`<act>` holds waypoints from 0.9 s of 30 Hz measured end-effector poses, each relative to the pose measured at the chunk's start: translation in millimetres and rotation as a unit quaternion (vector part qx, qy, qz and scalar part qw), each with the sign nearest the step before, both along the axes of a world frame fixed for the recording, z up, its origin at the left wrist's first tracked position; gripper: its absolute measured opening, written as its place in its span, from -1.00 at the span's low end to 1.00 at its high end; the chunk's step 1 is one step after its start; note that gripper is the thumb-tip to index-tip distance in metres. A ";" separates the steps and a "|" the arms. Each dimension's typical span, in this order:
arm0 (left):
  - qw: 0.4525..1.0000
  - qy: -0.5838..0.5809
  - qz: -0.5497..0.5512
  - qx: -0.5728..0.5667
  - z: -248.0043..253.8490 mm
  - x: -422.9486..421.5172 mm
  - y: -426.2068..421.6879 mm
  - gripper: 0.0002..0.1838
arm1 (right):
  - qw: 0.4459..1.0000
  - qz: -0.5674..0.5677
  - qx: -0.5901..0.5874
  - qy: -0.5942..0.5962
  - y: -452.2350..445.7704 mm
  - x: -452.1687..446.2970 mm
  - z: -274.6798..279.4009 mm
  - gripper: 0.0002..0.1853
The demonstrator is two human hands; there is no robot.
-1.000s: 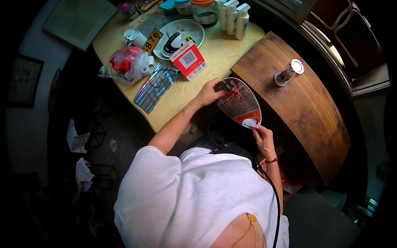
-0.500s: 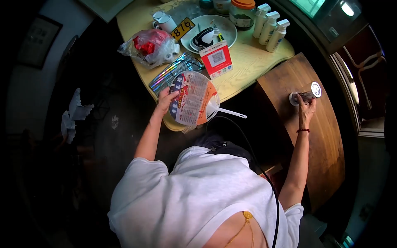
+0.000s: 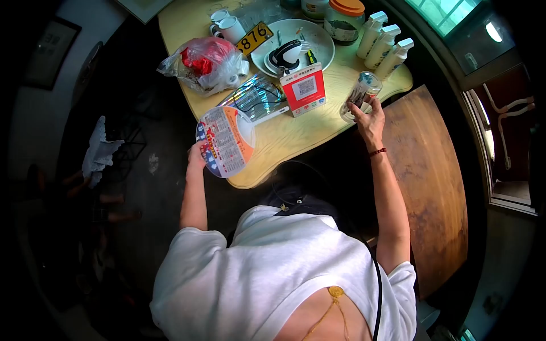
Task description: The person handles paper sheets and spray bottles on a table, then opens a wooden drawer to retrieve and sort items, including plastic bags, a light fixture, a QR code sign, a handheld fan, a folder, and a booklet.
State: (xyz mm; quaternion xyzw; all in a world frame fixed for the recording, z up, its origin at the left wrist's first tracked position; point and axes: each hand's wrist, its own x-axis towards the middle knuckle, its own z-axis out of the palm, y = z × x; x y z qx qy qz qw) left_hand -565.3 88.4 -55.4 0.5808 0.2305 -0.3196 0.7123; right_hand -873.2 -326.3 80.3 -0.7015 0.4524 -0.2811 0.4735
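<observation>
My left hand [image 3: 196, 156] grips the edge of a round printed hand fan [image 3: 226, 142] at the near left corner of the pale table. The fan's white handle points up and right, over shiny striped strips [image 3: 256, 96]. My right hand [image 3: 370, 118] is closed round a clear jar [image 3: 361, 95] at the pale table's right part, in front of white pump bottles [image 3: 394, 57]. Whether the jar's base touches the table I cannot tell. A red and white QR code stand [image 3: 304, 90] stands between the two hands.
On the pale table [image 3: 273, 149] are a plate [image 3: 327, 52] with a black and white object, a number plate [image 3: 254, 38], white cups [image 3: 230, 28], a plastic bag [image 3: 207, 65] and an orange-lidded jar [image 3: 343, 21]. A brown wooden table [image 3: 435, 199] curves along the right.
The jar has come off the brown table and moved left to the pale table in my right hand. My left hand has carried the fan left, and its handle now points up and right.
</observation>
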 end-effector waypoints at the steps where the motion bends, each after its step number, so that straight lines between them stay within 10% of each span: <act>1: 1.000 0.004 -0.011 -0.010 1.8 4.2 7.6 -0.84 | 0.999 -0.014 -0.039 -0.026 -5.9 6.1 -16.9 -0.49; 9: 0.998 0.022 0.004 -0.051 -39.6 39.9 -3.1 -0.81 | 0.998 -0.026 -0.051 0.012 -22.9 39.6 -66.4 -0.54; 14: 0.960 -0.177 -0.045 0.211 -37.5 24.0 -46.4 -0.61 | 0.999 -0.047 -0.020 -0.012 -25.3 54.4 -85.7 -0.56; 21: 0.712 -0.372 -0.143 0.578 29.5 -22.3 -91.3 -0.38 | 0.994 -0.069 -0.082 0.037 -6.9 23.6 -73.7 -0.56; 27: 0.606 -0.666 -0.335 0.277 45.3 -104.5 -181.7 -0.51 | 0.951 -0.155 -0.250 -0.096 86.3 -113.5 -33.5 -0.62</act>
